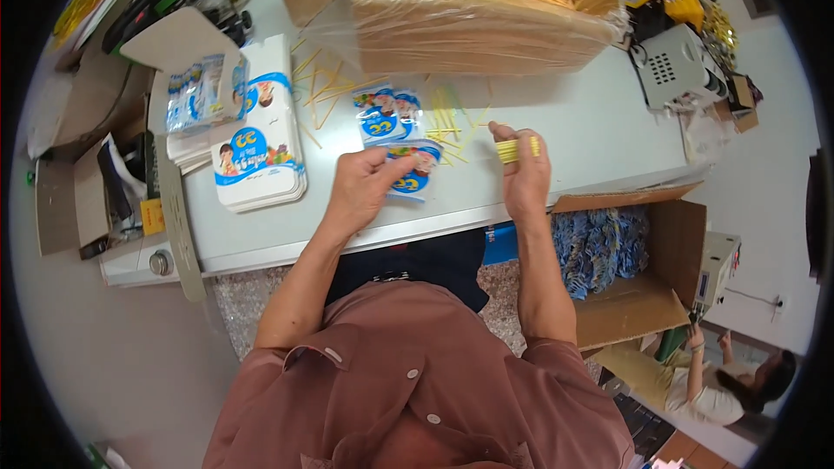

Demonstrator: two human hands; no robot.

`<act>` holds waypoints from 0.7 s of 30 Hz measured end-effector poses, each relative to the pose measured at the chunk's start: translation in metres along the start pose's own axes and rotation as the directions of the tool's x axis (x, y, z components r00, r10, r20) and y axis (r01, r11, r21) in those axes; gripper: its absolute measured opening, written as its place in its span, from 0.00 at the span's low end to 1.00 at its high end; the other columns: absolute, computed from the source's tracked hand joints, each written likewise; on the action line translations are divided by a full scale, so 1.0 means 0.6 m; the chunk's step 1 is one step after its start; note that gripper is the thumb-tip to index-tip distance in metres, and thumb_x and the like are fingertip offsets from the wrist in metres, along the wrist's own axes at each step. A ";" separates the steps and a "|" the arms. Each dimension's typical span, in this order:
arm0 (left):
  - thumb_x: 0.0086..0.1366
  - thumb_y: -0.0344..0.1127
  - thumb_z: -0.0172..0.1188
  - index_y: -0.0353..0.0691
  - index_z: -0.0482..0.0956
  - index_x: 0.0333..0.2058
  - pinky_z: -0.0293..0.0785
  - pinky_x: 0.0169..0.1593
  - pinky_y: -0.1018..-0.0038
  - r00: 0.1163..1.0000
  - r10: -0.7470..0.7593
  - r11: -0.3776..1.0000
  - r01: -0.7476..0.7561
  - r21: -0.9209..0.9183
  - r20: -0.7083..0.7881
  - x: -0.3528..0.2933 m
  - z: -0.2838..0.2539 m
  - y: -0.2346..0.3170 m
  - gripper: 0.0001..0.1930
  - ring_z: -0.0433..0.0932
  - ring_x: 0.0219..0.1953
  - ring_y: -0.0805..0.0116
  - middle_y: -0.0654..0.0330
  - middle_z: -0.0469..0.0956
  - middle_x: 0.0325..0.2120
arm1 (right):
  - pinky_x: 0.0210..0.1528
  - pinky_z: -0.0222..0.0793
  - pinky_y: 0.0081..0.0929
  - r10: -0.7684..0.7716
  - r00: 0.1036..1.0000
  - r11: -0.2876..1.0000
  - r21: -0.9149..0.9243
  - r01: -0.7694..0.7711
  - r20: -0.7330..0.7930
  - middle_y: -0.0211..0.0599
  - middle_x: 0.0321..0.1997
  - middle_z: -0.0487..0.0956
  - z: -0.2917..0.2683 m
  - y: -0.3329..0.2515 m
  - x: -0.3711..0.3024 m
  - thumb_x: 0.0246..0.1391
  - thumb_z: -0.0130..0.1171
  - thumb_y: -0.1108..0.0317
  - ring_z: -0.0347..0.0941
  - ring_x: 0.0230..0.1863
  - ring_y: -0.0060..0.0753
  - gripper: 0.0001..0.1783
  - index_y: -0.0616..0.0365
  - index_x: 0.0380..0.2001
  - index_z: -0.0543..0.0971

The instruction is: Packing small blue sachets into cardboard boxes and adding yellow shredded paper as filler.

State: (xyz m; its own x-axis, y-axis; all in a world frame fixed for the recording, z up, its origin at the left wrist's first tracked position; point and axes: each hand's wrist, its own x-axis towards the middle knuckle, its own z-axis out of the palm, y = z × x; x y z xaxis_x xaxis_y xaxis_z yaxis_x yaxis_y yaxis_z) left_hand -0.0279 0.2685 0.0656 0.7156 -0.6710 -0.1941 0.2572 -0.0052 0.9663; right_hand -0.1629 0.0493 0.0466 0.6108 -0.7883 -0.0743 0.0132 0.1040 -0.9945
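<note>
My left hand [360,187] pinches the top edge of a small blue and white printed plastic pouch [413,181] over the table near its front edge. To the right of it, my right hand [526,175] is closed around a short bundle of thin yellow sticks [506,151], whose ends show between the fingers. Just beyond the left hand, more printed pouches [378,126] lie overlapping on the table. Between the two hands and farther back, loose yellow and greenish sticks [447,115] lie scattered.
A cardboard box [469,35] full of yellow and orange sticks stands at the back. At left are stacked white printed cartons [261,187] and an open carton of packets [204,91]. Below the table's right, another box [678,239] holds blue packets. A person [708,386] is at lower right.
</note>
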 end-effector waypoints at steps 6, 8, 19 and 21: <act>0.68 0.33 0.61 0.31 0.86 0.37 0.74 0.36 0.81 0.984 0.006 0.993 -0.026 0.111 0.180 -0.014 0.002 0.007 0.10 0.77 0.31 0.81 0.63 0.84 0.27 | 0.71 0.57 0.47 -0.152 0.935 0.846 0.532 -0.045 0.321 0.48 0.48 0.81 0.051 -0.072 -0.024 0.72 0.43 0.62 0.72 0.61 0.49 0.11 0.56 0.44 0.71; 0.67 0.33 0.61 0.31 0.86 0.37 0.74 0.36 0.81 0.981 -0.014 0.994 -0.007 0.105 0.194 -0.017 -0.003 0.002 0.10 0.78 0.31 0.81 0.63 0.84 0.27 | 0.70 0.57 0.47 -0.181 0.911 0.844 0.535 -0.050 0.372 0.50 0.48 0.81 0.071 -0.088 -0.033 0.72 0.42 0.61 0.72 0.61 0.51 0.11 0.55 0.44 0.70; 0.64 0.31 0.65 0.29 0.85 0.35 0.76 0.35 0.81 0.909 -0.176 0.972 0.222 -0.082 0.378 -0.029 0.003 0.015 0.09 0.80 0.30 0.77 0.59 0.84 0.28 | 0.68 0.60 0.47 -0.205 0.831 0.843 0.525 -0.118 0.517 0.52 0.46 0.81 0.124 -0.083 -0.061 0.72 0.40 0.60 0.70 0.63 0.55 0.12 0.55 0.45 0.69; 0.64 0.31 0.65 0.29 0.84 0.36 0.77 0.34 0.81 0.948 -0.209 0.956 0.250 -0.156 0.239 -0.032 0.006 0.014 0.09 0.81 0.29 0.76 0.57 0.84 0.30 | 0.67 0.61 0.46 -0.181 0.844 0.847 0.517 -0.126 0.504 0.53 0.46 0.81 0.122 -0.075 -0.061 0.72 0.40 0.60 0.70 0.63 0.55 0.12 0.55 0.45 0.69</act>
State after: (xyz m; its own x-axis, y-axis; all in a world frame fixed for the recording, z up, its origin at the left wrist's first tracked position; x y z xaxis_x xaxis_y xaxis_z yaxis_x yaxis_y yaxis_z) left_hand -0.0418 0.2785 0.0783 0.4697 -0.8123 -0.3458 0.5258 -0.0572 0.8487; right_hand -0.1279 0.1176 0.0996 0.9124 -0.3788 0.1548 0.3429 0.5011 -0.7946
